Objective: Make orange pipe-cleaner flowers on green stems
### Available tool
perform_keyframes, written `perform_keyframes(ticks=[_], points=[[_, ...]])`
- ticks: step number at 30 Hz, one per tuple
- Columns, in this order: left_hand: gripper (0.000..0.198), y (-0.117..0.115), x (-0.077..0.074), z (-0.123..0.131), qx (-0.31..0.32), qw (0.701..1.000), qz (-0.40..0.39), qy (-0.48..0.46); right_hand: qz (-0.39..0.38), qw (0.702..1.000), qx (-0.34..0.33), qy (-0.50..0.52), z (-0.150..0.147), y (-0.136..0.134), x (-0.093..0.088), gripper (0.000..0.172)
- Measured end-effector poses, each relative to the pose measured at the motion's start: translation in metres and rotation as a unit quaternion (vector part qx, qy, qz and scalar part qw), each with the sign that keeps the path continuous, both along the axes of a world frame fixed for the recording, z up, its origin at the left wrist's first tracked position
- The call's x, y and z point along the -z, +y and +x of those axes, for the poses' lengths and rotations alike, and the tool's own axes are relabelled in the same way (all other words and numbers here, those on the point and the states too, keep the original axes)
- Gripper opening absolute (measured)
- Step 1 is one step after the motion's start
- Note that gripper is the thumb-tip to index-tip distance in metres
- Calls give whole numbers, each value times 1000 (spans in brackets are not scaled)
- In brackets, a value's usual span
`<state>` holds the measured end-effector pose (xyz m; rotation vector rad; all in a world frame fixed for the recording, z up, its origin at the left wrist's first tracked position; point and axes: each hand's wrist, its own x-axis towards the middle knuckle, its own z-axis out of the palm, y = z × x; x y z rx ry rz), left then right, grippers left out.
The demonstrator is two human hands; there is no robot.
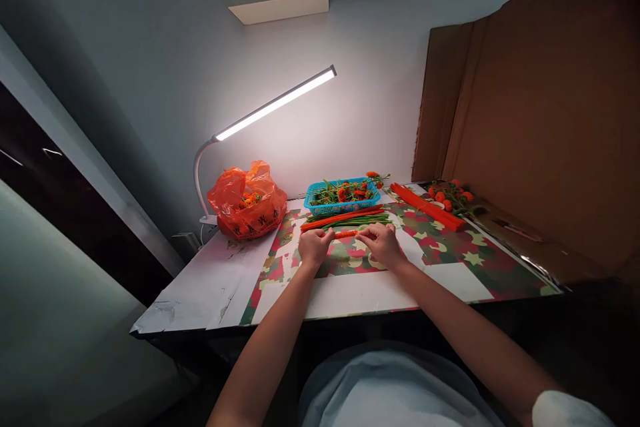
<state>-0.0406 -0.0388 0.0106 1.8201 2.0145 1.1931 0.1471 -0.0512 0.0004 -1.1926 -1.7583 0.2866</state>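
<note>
My left hand (pixel 315 245) and my right hand (pixel 382 243) rest side by side on the patterned sheet (pixel 450 247) near the table's middle. Both are closed, pinching the two ends of a short orange pipe cleaner (pixel 346 234) that runs between them. Just beyond my fingers lie loose orange and green pipe cleaners (pixel 345 217) in a row. Behind those stands a blue basket (pixel 342 195) filled with small orange-and-green pieces.
An orange plastic bag (pixel 246 201) sits at the back left beside a lit desk lamp (pixel 273 107). A bundle of orange stems (pixel 425 207) and small orange flowers (pixel 450 195) lie at the back right. A cardboard panel (pixel 540 127) stands on the right.
</note>
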Motion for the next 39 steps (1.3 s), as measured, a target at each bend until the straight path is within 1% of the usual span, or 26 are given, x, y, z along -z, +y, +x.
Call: perform_keyframes(ticks=[5,8,13,15,17,19,21,25,27,30,33,35,39], points=[[46,1,1,-2,6,999,-15,-39,-5,999,-25,42,-1,0,-1,25],[46,2,1,-3,12,999,-17,-41,-4,997,-44,58,-2,0,-1,22],[46,2,1,-4,17,999,-14,-46,-4,994,-63,87,-2,1,0,23],[46,4,3,-5,20,998,-15,-55,-23,989,-78,121,-3,3,2,25],[46,7,6,-6,34,997,-13,-73,-62,976,-106,179,-3,6,3,30],[47,10,8,-6,64,992,-7,-104,-108,956,-140,235,-4,7,4,36],[45,12,9,-7,101,986,4,-132,-143,941,-167,258,-2,8,3,41],[44,11,6,-8,152,979,21,-133,-207,933,-194,222,6,7,-3,43],[45,9,3,-8,170,979,29,-111,-236,931,-196,195,12,9,-6,43],[44,6,1,-10,182,980,50,-60,-254,933,-194,167,20,13,-7,39],[44,5,-1,-11,180,981,68,-3,-256,937,-187,148,26,17,-5,32],[44,4,-2,-10,172,982,75,29,-247,945,-170,134,28,20,-1,27],[41,4,-2,-9,146,983,76,77,-204,969,-104,95,26,22,5,18]])
